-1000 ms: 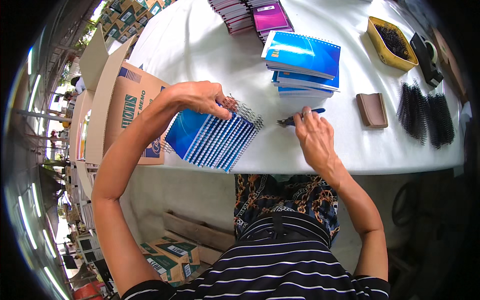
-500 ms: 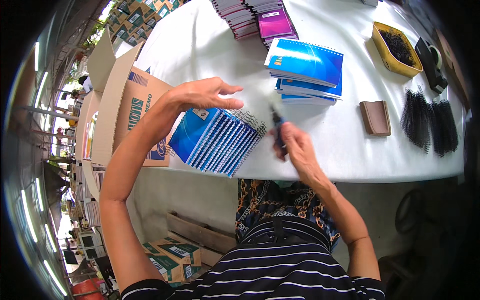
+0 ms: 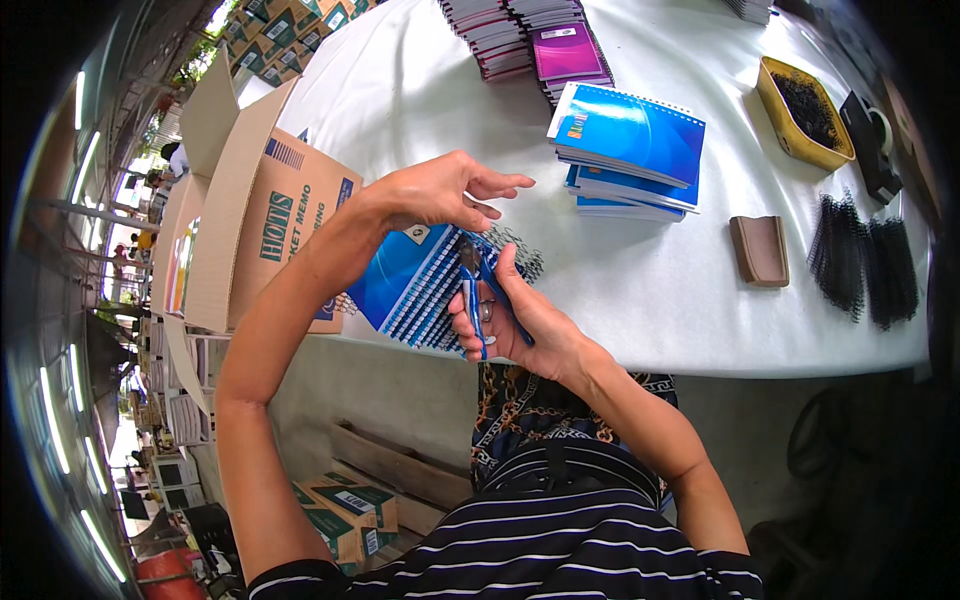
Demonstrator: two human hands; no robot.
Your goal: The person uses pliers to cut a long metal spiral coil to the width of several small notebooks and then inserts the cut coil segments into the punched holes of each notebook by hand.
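A fanned row of blue spiral notebooks [image 3: 393,268] lies at the table's near edge, with dark wire coils [image 3: 525,258] sticking out at its right end. My right hand [image 3: 540,328] grips blue-handled pliers [image 3: 484,318], whose handles are spread apart. The dark jaws are at the upper corner of the notebooks, by the coil ends. Above that corner hovers my left hand [image 3: 440,190], its fingers stretched out to the right and thumb close to the jaws. It appears to hold nothing. Pliers and hand partly cover the notebooks.
Loose blue notebooks [image 3: 630,140] are stacked at the right, with purple notebooks [image 3: 565,50] behind. A yellow tray [image 3: 775,130] of black coils, a tape dispenser [image 3: 868,150], a brown block [image 3: 760,250] and more coils [image 3: 838,255] stand far right. An open carton [image 3: 270,225] is at the left.
My right hand has swung the pliers left from the bare tablecloth onto the notebooks' upper corner. The left hand has shifted slightly right, still with fingers extended. The whole view has shifted a little.
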